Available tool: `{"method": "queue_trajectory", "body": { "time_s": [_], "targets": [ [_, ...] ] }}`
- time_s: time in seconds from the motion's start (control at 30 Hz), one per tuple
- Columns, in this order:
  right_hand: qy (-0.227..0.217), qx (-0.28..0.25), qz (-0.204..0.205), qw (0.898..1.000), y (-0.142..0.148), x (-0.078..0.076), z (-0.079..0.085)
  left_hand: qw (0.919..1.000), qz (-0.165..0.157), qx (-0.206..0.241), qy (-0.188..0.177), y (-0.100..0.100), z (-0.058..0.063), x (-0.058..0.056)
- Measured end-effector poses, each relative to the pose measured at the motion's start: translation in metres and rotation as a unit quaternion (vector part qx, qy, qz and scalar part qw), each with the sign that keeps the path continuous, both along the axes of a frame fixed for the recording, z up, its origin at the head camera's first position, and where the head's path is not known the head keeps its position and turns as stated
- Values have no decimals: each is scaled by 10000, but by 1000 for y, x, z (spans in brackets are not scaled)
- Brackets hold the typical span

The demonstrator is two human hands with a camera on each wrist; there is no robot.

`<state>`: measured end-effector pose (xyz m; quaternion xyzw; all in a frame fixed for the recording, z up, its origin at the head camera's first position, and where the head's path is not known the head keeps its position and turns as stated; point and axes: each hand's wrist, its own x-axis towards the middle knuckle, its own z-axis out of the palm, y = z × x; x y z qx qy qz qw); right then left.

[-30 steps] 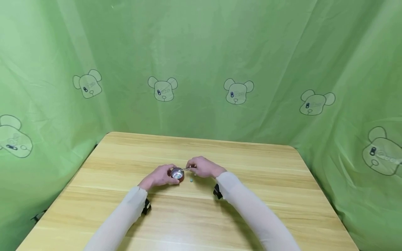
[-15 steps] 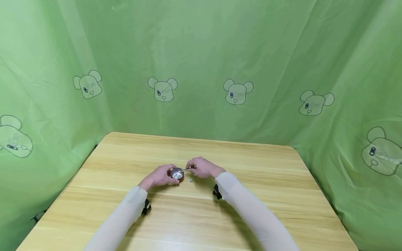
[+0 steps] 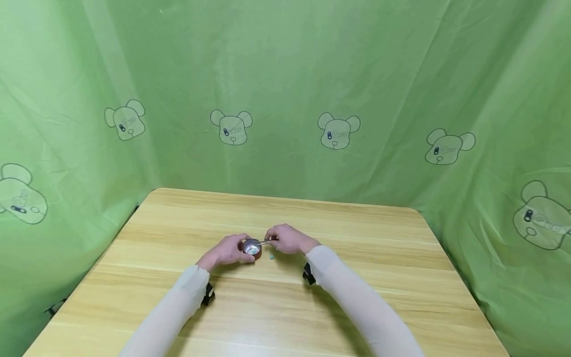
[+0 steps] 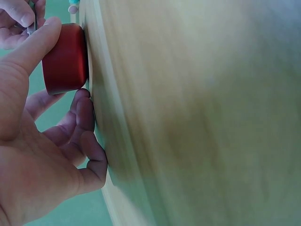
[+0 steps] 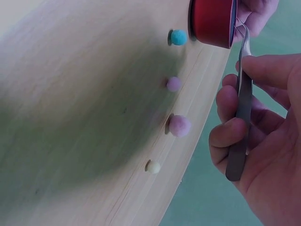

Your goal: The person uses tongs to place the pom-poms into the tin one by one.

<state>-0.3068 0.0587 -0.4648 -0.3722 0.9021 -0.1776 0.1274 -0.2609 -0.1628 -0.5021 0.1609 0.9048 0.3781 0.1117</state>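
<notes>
Metal tweezers [image 5: 244, 103], barely shifted, point into the round tin [image 5: 214, 21].

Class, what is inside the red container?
Small coloured pieces show inside the red container in the head view, too tiny to count; its side hides the interior in both wrist views.
</notes>
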Motion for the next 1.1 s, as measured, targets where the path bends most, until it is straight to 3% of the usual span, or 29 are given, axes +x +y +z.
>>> {"method": "queue_trajectory", "body": {
  "time_s": [0.37, 1.1],
  "targets": [
    [-188, -189, -213, 9994, 12, 1, 5, 10000, 81, -6, -50, 0, -2, -1],
    [-8, -448, -607, 9971, 66, -14, 5, 9998, 164, -81, -63, 1, -3, -1]
  ]
}}
